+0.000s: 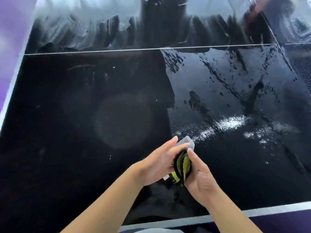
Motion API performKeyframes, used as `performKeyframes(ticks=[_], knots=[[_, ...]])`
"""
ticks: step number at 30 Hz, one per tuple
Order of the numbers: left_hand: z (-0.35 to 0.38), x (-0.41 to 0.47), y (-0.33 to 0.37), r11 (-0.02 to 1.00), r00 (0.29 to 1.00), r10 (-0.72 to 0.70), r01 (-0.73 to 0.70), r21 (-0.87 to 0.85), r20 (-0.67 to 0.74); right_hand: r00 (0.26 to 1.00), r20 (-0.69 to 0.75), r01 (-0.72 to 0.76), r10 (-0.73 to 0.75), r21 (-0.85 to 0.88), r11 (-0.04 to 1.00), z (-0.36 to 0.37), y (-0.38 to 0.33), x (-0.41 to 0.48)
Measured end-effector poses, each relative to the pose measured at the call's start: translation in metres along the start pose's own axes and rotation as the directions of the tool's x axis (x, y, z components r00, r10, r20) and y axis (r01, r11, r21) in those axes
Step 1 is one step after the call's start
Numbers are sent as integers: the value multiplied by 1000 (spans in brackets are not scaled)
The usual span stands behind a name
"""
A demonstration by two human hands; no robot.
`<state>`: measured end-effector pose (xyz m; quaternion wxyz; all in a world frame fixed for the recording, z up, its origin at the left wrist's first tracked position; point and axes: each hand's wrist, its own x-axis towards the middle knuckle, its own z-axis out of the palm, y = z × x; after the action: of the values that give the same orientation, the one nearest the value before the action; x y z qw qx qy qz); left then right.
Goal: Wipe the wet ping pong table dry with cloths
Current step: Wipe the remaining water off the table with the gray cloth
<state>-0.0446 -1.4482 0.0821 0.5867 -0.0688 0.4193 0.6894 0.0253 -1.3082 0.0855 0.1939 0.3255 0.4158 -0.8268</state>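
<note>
The black ping pong table (84, 115) fills the view. Its left half looks matt and dull, while the right half (235, 91) shines with a water film and drops. Above the near edge, my left hand (158, 163) and my right hand (200, 175) hold a folded bundle of cloths (182, 163) between them. The bundle shows yellow-green and black folds, with a grey cloth corner (186, 142) sticking out at the top. My left fingers wrap its left side and my right thumb and fingers grip its right side.
A thin white centre line (117, 50) crosses the table. Beyond it the far half (101, 27) is streaked with water. White border stripes run along the left edge (11, 98) and the near edge (252, 211). The net (301, 68) stands at the right.
</note>
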Motion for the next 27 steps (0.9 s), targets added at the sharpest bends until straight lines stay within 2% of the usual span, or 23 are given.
performKeyframes(ticks=[2, 4, 7, 9, 10, 11, 12, 13, 14, 15, 16, 17, 18, 19, 21, 22, 24, 27], knots=[[9, -1, 10, 997, 998, 47, -50, -66, -49, 995, 97, -21, 27, -66, 998, 1, -15, 17], [27, 4, 19, 982, 984, 82, -106, -156, -155, 983, 161, -60, 84, -153, 986, 0, -32, 33], [34, 24, 31, 900, 909, 186, -310, -307, -372, 951, 240, -154, 193, -174, 973, -7, -60, 68], [27, 32, 40, 842, 777, 247, -468, -269, -579, 939, 229, -227, 256, -144, 963, -12, -82, 99], [21, 34, 43, 842, 674, 271, -512, -170, -688, 944, 201, -239, 261, -128, 963, -11, -95, 117], [12, 36, 44, 868, 547, 301, -497, -14, -781, 964, 155, -197, 216, -129, 972, -10, -111, 138], [0, 37, 42, 903, 416, 335, -399, 161, -845, 989, 96, -97, 114, -163, 982, -7, -130, 160], [-13, 41, 37, 925, 314, 368, -223, 309, -875, 998, 39, 50, -41, -247, 968, -4, -153, 183], [-28, 46, 30, 916, 260, 379, 34, 401, -888, 971, 13, 224, -237, -379, 898, -1, -177, 208], [-43, 52, 20, 856, 236, 361, 299, 421, -902, 890, 38, 396, -455, -562, 726, 2, -201, 233], [-57, 58, 10, 770, 219, 316, 510, 384, -923, 765, 131, 494, -630, -748, 444, 3, -224, 258], [-67, 64, 0, 690, 208, 260, 643, 332, -943, 646, 246, 480, -723, -867, 135, 2, -242, 286], [-73, 71, -8, 644, 204, 213, 706, 294, -956, 605, 337, 388, -721, -916, -102, -1, -257, 314], [-76, 77, -16, 628, 202, 194, 726, 279, -960, 675, 349, 285, -650, -936, -206, -5, -266, 339], [-78, 85, -25, 614, 188, 196, 741, 270, -962, 861, 226, 96, -455, -952, -292, -12, -270, 380], [-79, 86, -26, 608, 178, 188, 752, 257, -966, 897, 209, 69, -390, -937, -343, -11, -270, 394], [-81, 87, -25, 591, 185, 170, 766, 251, -968, 912, 242, 105, -332, -919, -380, 5, -272, 413], [-83, 89, -24, 575, 201, 162, 776, 258, -966, 922, 270, 168, -276, -924, -343, 48, -283, 429]])
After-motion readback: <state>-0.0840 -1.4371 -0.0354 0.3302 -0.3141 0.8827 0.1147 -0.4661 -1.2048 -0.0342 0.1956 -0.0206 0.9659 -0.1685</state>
